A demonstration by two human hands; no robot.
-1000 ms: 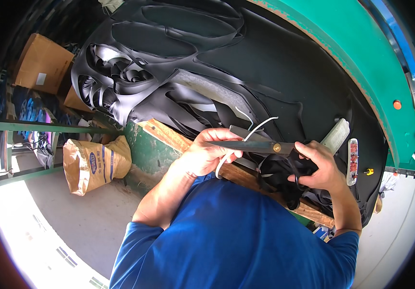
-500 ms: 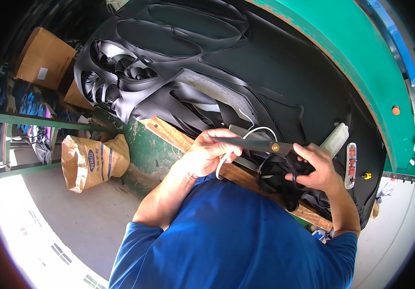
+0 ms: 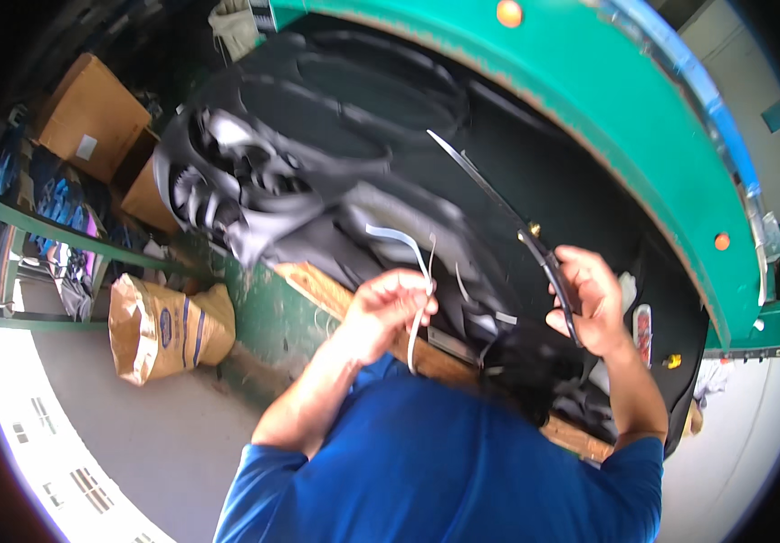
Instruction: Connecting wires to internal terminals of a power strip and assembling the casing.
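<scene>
Close to my body, my left hand (image 3: pixel 381 312) pinches a thin white strip (image 3: pixel 413 342). One end sticks up and bends left above the fingers; the other hangs down toward my blue shirt. Out to the right, my right hand (image 3: pixel 596 299) grips long-bladed scissors (image 3: pixel 488 185) by their black handles. Their blades look together, seen nearly edge-on, pointing up and left over the black sheet material (image 3: pixel 535 172). Below and between my hands lies a blurred heap of black scraps (image 3: pixel 535 371).
Coiled black strips (image 3: pixel 245 172) pile up at the left of the table. A green machine frame (image 3: pixel 589 90) curves along the far side. A brown paper sack (image 3: pixel 172 328) stands on the floor at left, near a cardboard box (image 3: pixel 91 113). A wooden edge (image 3: pixel 313 285) borders the near side.
My right hand has drawn the scissors away from my left hand and swung their tips up and away. The white strip now shows as a short length in my left fingers.
</scene>
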